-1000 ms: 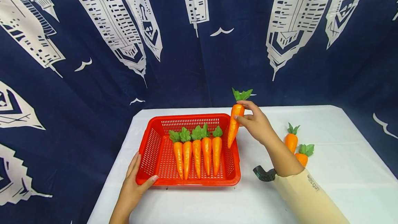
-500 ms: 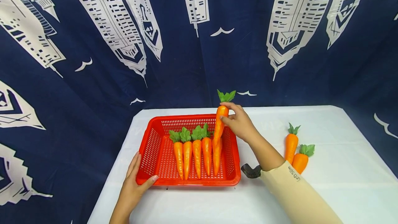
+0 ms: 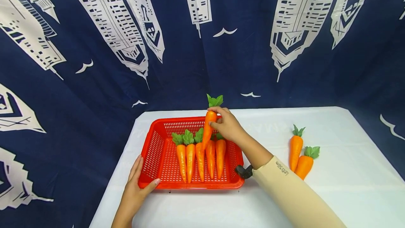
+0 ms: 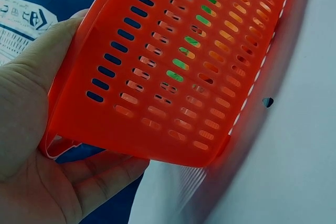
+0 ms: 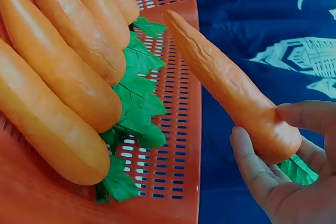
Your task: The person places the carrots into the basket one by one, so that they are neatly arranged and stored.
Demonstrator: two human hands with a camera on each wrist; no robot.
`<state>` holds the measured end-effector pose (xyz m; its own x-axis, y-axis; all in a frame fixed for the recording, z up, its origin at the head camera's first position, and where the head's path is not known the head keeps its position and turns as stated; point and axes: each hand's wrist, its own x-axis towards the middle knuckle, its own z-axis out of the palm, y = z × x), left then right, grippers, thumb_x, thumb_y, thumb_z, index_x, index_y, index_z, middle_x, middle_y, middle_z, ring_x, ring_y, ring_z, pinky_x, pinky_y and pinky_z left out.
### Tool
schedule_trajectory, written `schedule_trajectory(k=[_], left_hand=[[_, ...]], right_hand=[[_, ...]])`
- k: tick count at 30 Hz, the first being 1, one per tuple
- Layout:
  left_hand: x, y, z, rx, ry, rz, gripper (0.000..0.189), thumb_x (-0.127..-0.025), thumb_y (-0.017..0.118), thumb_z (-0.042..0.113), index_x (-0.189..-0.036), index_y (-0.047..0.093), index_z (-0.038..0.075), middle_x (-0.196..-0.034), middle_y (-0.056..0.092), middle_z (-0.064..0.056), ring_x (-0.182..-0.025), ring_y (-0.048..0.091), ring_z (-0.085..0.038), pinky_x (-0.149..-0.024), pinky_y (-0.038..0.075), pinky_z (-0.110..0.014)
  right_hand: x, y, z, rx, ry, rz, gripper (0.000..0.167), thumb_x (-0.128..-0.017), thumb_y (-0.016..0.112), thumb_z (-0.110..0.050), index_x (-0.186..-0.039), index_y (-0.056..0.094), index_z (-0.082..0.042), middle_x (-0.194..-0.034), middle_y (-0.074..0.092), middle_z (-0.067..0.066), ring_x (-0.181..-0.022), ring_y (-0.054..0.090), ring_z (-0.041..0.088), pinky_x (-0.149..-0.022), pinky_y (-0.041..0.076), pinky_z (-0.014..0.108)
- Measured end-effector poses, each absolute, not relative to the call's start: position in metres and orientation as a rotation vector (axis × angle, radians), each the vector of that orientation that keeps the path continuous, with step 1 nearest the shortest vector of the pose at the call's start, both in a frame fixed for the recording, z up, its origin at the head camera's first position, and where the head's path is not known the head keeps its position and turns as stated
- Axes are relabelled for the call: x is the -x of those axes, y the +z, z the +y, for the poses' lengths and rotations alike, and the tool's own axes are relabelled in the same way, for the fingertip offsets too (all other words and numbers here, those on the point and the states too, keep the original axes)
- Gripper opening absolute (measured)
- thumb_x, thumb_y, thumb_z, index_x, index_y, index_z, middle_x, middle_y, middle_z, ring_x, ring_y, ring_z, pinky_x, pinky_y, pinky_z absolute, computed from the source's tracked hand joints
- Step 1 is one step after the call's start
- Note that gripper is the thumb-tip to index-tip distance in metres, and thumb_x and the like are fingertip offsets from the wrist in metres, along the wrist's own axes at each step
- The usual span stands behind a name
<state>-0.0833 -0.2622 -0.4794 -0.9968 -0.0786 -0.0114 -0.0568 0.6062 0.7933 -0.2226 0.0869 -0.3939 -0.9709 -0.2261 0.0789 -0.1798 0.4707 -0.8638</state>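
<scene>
My right hand (image 3: 228, 126) pinches a carrot (image 3: 209, 126) near its thick leafy end, thumb on one side and fingers on the other. The carrot hangs tip down above the red plastic basket (image 3: 196, 186), in front of the row inside. Several carrots (image 3: 191, 161) lie side by side in the basket, leaves toward the back wall. My left hand (image 3: 134, 189) grips the basket's left front corner. In the left wrist view, the thumb and fingers of that left hand (image 4: 31, 124) lie on either side of the basket's rim (image 4: 79, 51).
Two more carrots (image 3: 296, 150) lie together on the white table (image 3: 348, 171) to the right. A dark blue cloth (image 3: 190, 76) with white building prints hangs behind the table. A black wrist camera (image 3: 244, 171) sits by the basket's right front corner.
My right hand has moved left with the carrot, from the basket's right side to above the carrots inside. The left hand has stayed on the basket corner.
</scene>
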Motion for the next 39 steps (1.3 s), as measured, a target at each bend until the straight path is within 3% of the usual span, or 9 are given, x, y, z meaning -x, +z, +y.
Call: schedule_trajectory(k=[9, 12, 19, 29, 33, 39], left_hand=[[0.082, -0.481, -0.263, -0.121, -1.373, -2.794, 0.106, -0.083, 0.083, 0.040, -0.163, 0.017, 0.024, -0.171, 0.010, 0.006, -0.155, 0.016, -0.030, -0.118, 0.022, -0.069], [0.082, -0.481, -0.263, -0.127, -1.378, -2.791, 0.106, -0.083, 0.084, 0.039, -0.163, 0.017, 0.025, -0.171, 0.011, 0.006, -0.155, 0.016, -0.029, -0.119, 0.022, -0.069], [0.084, -0.482, -0.263, -0.111, -1.397, -2.778, 0.105, -0.083, 0.084, 0.038, -0.163, 0.017, 0.024, -0.171, 0.011, 0.005, -0.155, 0.016, -0.031, -0.119, 0.022, -0.069], [0.083, -0.481, -0.264, -0.105, -1.390, -2.767, 0.104, -0.083, 0.084, 0.037, -0.163, 0.018, 0.023, -0.171, 0.012, 0.004, -0.155, 0.017, -0.030, -0.119, 0.023, -0.068], [0.083, -0.480, -0.264, -0.101, -1.393, -2.763, 0.103, -0.084, 0.083, 0.037, -0.163, 0.019, 0.023, -0.171, 0.012, 0.003, -0.154, 0.017, -0.030, -0.119, 0.023, -0.068], [0.083, -0.481, -0.263, -0.104, -1.389, -2.765, 0.104, -0.083, 0.083, 0.037, -0.163, 0.018, 0.023, -0.171, 0.013, 0.002, -0.154, 0.017, -0.030, -0.119, 0.024, -0.068]], right_hand=[[0.233, -0.401, 0.070, 0.346, -1.415, 2.644, 0.049, -0.096, 0.067, -0.016, -0.144, 0.056, -0.018, -0.132, 0.048, 0.017, -0.067, 0.052, 0.017, -0.059, 0.046, 0.024], [0.236, -0.404, 0.063, 0.353, -1.367, 2.643, 0.047, -0.095, 0.067, -0.014, -0.142, 0.057, -0.017, -0.129, 0.049, 0.017, -0.074, 0.053, 0.019, -0.063, 0.047, 0.025], [0.240, -0.407, 0.051, 0.382, -1.245, 2.689, 0.044, -0.094, 0.070, -0.014, -0.136, 0.058, -0.016, -0.128, 0.049, 0.016, -0.097, 0.060, 0.027, -0.086, 0.052, 0.035], [0.240, -0.417, 0.034, 0.420, -1.124, 2.690, 0.043, -0.092, 0.073, -0.014, -0.131, 0.057, -0.018, -0.122, 0.049, 0.015, -0.090, 0.062, 0.026, -0.077, 0.053, 0.033], [0.237, -0.424, 0.028, 0.478, -1.049, 2.689, 0.042, -0.091, 0.076, -0.017, -0.129, 0.058, -0.018, -0.121, 0.051, 0.014, -0.090, 0.062, 0.026, -0.079, 0.054, 0.035], [0.234, -0.437, 0.022, 0.506, -0.959, 2.712, 0.042, -0.089, 0.078, -0.020, -0.128, 0.062, -0.017, -0.133, 0.059, 0.018, -0.111, 0.064, 0.031, -0.094, 0.054, 0.043]])
